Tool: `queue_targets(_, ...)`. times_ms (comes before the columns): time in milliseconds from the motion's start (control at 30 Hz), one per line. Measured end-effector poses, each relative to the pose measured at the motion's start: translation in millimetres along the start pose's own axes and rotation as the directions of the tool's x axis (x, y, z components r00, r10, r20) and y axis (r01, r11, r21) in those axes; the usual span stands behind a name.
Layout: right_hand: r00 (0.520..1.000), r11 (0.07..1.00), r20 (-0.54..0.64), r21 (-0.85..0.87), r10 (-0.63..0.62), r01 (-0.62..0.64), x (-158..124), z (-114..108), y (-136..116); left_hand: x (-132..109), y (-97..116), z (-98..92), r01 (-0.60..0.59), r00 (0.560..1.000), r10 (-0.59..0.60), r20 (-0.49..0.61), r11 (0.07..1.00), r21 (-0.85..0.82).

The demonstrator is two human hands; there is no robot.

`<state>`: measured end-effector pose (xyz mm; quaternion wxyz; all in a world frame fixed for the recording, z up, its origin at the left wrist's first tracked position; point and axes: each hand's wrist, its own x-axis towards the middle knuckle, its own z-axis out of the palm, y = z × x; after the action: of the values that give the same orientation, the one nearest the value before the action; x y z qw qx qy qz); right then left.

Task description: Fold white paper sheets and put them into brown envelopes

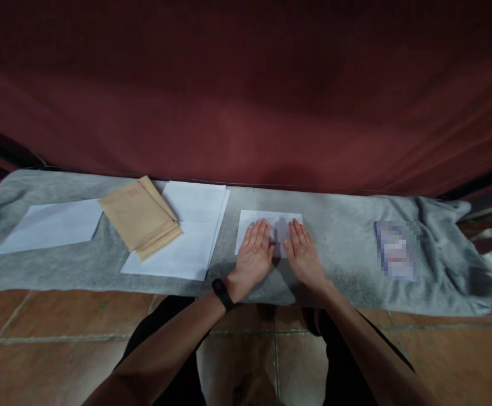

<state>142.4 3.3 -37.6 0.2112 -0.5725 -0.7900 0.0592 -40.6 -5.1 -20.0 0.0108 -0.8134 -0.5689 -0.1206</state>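
Observation:
A small white sheet of paper (274,217) lies on the grey cloth in front of me, possibly folded; I cannot tell for sure. My left hand (254,251) rests flat on its left part, fingers stretched out and pointing away from me. Over the right edge of the same paper, my right hand (304,251) also lies flat, fingers straight and close together. Neither hand grips anything. A dark band (222,293) sits on my left wrist. Parts of the paper are hidden under both hands.
The grey cloth (338,225) covers a long, narrow surface along a dark red drape (246,129). To the left are larger white sheets (190,248), several brown envelopes (140,214) partly on them, and another white sheet (55,225). A blurred purplish item (397,251) lies right. Tiled floor (60,361) is below.

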Motion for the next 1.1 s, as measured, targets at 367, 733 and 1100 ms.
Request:
queue_targets(367, 0.990, 0.992, 0.075, -0.035, -0.117, 0.120, -17.4, 9.2, -13.6, -15.3, 12.7, 10.3, -0.079, 0.993, 0.083, 0.079, 0.995, -0.054)
queue_targets(733, 0.996, 0.982, 0.011, -0.168, -0.087, 0.087, -32.0, 0.0, 18.4, -26.8, 1.9, 1.3, -0.025, 0.995, 0.034, 0.096, 0.995, -0.095)
queue_targets(1100, 0.991, 0.981, 0.019, -0.145, 0.129, -0.125, -18.1, -15.2, 19.1, -14.9, -11.1, -13.3, 0.154, 0.984, -0.153, 0.089, 0.988, -0.002)
